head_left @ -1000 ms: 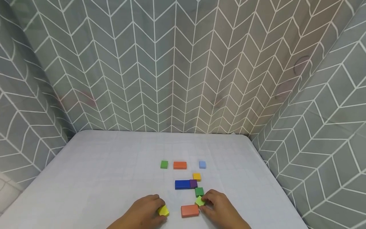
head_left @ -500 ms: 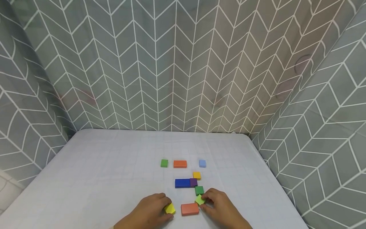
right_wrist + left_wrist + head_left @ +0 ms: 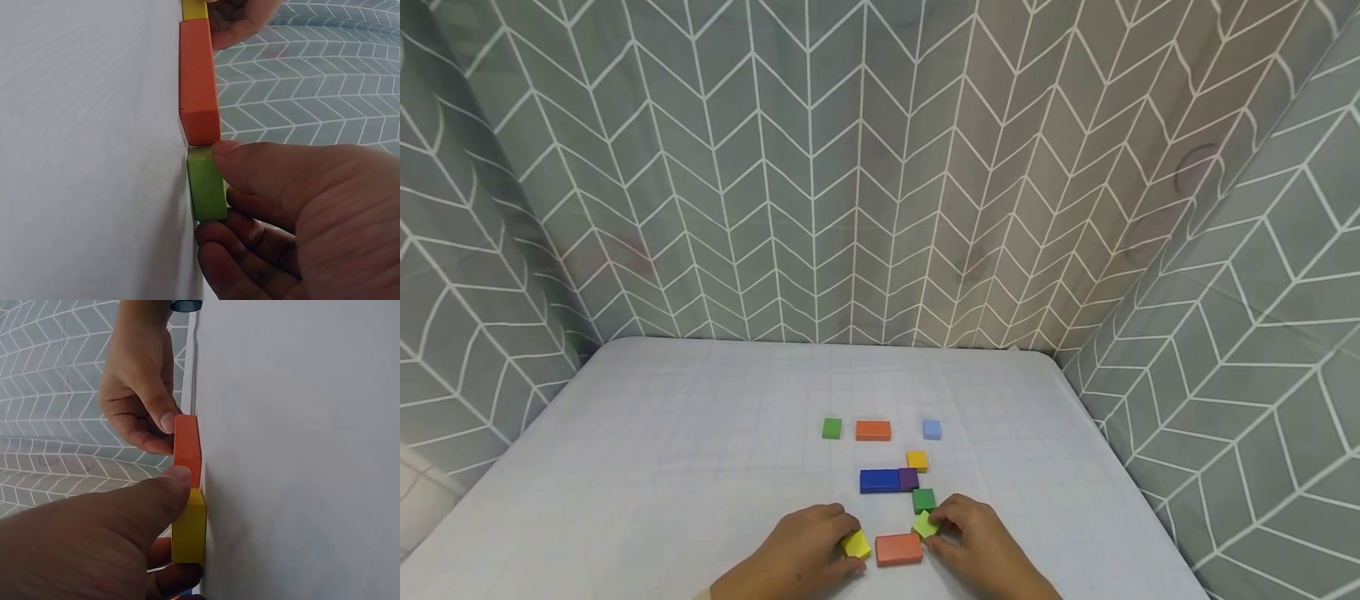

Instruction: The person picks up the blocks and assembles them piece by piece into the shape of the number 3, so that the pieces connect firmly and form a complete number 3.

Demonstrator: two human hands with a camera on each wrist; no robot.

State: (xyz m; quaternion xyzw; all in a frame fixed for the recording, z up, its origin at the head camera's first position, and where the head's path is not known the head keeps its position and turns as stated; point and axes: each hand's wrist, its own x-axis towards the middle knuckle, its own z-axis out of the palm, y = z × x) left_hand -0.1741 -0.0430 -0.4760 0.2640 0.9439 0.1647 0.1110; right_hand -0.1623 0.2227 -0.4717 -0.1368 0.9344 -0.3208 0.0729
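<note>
My left hand (image 3: pixel 808 546) pinches a yellow block (image 3: pixel 856 545) between thumb and fingers, close to the left end of a coral-red rectangular block (image 3: pixel 898 550). On the other side, my right hand (image 3: pixel 983 543) holds a small lime-green block (image 3: pixel 923 524), turned at an angle by the coral block's upper right corner. Seen from the left wrist, the yellow block (image 3: pixel 189 531) stands on the white surface in front of the coral block (image 3: pixel 187 440). The right wrist view has the thumb on the upper edge of the lime block (image 3: pixel 207 187).
Just beyond the lime block lies a dark green block (image 3: pixel 923 500). Behind it are a blue block (image 3: pixel 878 481) against a purple one (image 3: pixel 908 478), and an amber block (image 3: pixel 917 461). Farther back sit green (image 3: pixel 831 428), orange (image 3: pixel 873 431) and light blue (image 3: pixel 932 429) blocks. Patterned curtains (image 3: pixel 880 183) surround the table.
My left hand has slid the yellow block rightward, up near the coral block. The right hand stays in place with the lime block.
</note>
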